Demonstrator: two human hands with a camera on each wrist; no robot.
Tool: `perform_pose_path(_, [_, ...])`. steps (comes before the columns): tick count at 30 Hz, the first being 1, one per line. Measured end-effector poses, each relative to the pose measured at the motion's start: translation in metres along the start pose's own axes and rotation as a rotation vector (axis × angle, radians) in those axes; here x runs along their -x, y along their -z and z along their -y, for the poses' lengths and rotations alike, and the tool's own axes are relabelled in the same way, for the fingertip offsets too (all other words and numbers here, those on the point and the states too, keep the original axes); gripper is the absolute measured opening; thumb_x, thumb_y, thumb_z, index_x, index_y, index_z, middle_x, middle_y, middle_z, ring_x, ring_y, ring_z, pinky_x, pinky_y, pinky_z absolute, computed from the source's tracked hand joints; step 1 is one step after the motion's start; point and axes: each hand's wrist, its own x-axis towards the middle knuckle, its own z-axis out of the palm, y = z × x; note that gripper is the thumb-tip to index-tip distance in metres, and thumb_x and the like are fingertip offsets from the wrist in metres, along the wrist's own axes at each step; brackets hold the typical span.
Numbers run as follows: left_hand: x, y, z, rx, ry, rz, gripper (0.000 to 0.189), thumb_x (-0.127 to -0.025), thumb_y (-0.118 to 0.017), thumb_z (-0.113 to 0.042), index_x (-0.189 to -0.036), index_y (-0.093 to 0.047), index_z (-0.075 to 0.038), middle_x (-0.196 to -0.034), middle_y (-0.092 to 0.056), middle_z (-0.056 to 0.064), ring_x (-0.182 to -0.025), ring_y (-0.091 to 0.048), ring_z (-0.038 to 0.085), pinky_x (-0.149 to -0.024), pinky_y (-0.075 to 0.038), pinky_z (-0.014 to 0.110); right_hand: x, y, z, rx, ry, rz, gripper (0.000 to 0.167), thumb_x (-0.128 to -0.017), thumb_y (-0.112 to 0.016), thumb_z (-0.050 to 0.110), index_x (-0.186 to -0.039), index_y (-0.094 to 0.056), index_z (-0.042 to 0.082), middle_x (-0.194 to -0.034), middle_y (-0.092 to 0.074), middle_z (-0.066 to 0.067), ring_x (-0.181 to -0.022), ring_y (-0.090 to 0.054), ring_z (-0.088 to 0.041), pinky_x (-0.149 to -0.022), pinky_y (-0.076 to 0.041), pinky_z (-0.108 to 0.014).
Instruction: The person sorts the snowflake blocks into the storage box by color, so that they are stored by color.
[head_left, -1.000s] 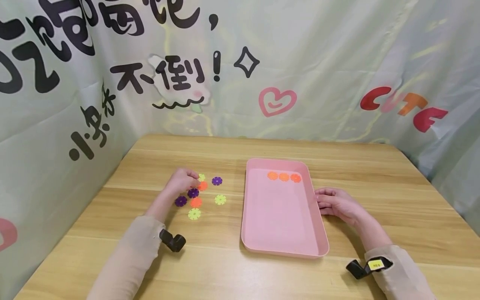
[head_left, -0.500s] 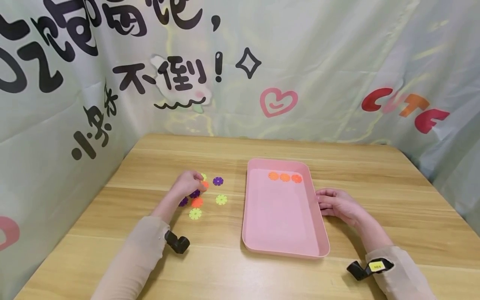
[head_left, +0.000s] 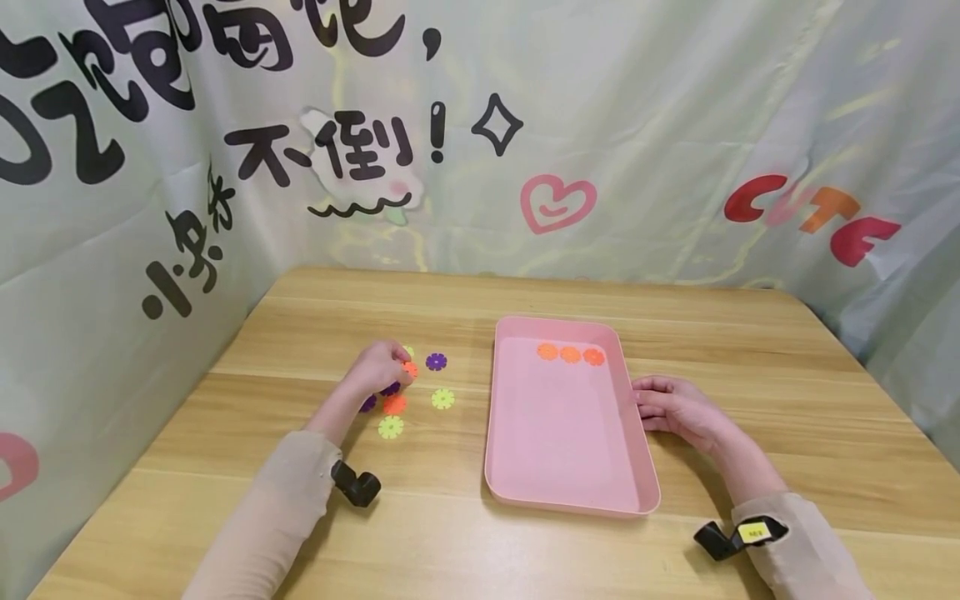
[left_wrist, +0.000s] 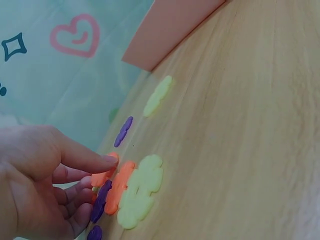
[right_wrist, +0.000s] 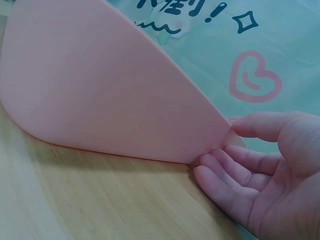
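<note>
My left hand (head_left: 378,367) pinches an orange flower-shaped disc (head_left: 410,369) between thumb and fingers, low over a loose group of similar discs. Around it lie a purple disc (head_left: 389,388), another orange disc (head_left: 394,404) and a yellow-green disc (head_left: 391,427). In the left wrist view, the pinched disc shows beneath the thumb (left_wrist: 95,161), its far side hidden by the hand. My right hand (head_left: 678,410) holds the right side of a pink tray (head_left: 562,442); in the right wrist view, its thumb meets the rim and curled fingers (right_wrist: 215,175) touch the outer wall.
Inside the tray, an orange disc row (head_left: 571,355) lies near the far wall. Between group and tray lie a purple disc (head_left: 437,362) and a yellow-green one (head_left: 443,398). A printed curtain (head_left: 637,125) hangs behind the wooden table (head_left: 450,533).
My left hand has moved slightly right and now has the orange disc between its fingertips. The right hand and the tray have stayed put.
</note>
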Motion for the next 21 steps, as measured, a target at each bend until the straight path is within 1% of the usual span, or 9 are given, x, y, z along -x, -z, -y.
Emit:
perform_pose_path(4, [0.0,0.001,0.0,0.009,-0.009,-0.001,0.027,-0.074,-0.065,0.002,-0.1,-0.057,0.002,-0.096,-0.058,0.014,-0.082,-0.052,0.024,-0.066,-0.047,0.03,0.0,0.001,0.0,-0.001,0.001,0.005,0.009,-0.094,-0.05,0.008,-0.101,-0.052,0.003,-0.089,-0.064,-0.001,-0.079,-0.064,-0.013,-0.073,-0.054,-0.029])
perform_pose_path(8, [0.002,0.004,-0.001,0.041,-0.013,-0.016,0.018,-0.079,-0.06,0.001,-0.096,-0.058,0.0,-0.091,-0.059,0.012,-0.08,-0.053,0.023,-0.065,-0.046,0.029,0.0,0.0,0.0,0.008,-0.006,-0.001,0.01,-0.094,-0.05,0.009,-0.102,-0.052,0.002,-0.089,-0.063,-0.002,-0.079,-0.064,-0.013,-0.074,-0.054,-0.029])
perform_pose_path(11, [0.002,0.008,-0.002,0.097,-0.028,-0.024,0.015,-0.081,-0.058,0.0,-0.097,-0.058,0.001,-0.092,-0.057,0.012,-0.079,-0.052,0.022,-0.064,-0.045,0.028,0.0,0.0,0.0,0.011,-0.008,-0.003,0.01,-0.094,-0.05,0.009,-0.101,-0.052,0.003,-0.089,-0.063,-0.001,-0.079,-0.064,-0.013,-0.074,-0.054,-0.029])
perform_pose_path(13, [0.002,0.012,-0.005,0.155,-0.028,-0.018,0.016,-0.082,-0.058,-0.001,-0.099,-0.057,0.002,-0.094,-0.056,0.012,-0.078,-0.05,0.021,-0.064,-0.045,0.028,0.0,0.0,0.0,0.011,-0.01,-0.004,0.01,-0.094,-0.051,0.01,-0.101,-0.052,0.003,-0.089,-0.063,-0.001,-0.079,-0.064,-0.013,-0.074,-0.054,-0.029])
perform_pose_path(15, [0.001,0.016,-0.01,0.216,-0.026,-0.005,0.018,-0.084,-0.057,-0.002,-0.101,-0.056,0.002,-0.096,-0.055,0.012,-0.079,-0.05,0.021,-0.066,-0.046,0.031,0.0,0.0,0.001,0.012,-0.013,-0.008,0.01,-0.094,-0.051,0.01,-0.101,-0.052,0.003,-0.089,-0.063,-0.001,-0.079,-0.064,-0.013,-0.074,-0.054,-0.029])
perform_pose_path(17, [0.002,0.02,-0.016,0.253,-0.014,0.008,0.019,-0.086,-0.057,-0.004,-0.104,-0.056,0.001,-0.098,-0.056,0.013,-0.083,-0.052,0.023,-0.073,-0.047,0.036,0.0,0.0,0.001,0.016,-0.016,-0.01,0.012,-0.094,-0.051,0.01,-0.102,-0.051,0.002,-0.089,-0.063,-0.001,-0.079,-0.063,-0.013,-0.074,-0.054,-0.029])
perform_pose_path(21, [0.001,0.024,-0.028,0.27,-0.03,0.03,0.024,-0.088,-0.056,-0.009,-0.11,-0.055,0.0,-0.104,-0.058,0.013,-0.095,-0.054,0.026,-0.087,-0.046,0.042,0.0,0.0,0.001,0.02,-0.018,-0.015,0.014,-0.094,-0.051,0.01,-0.103,-0.051,0.0,-0.089,-0.063,-0.001,-0.079,-0.063,-0.013,-0.074,-0.054,-0.029])
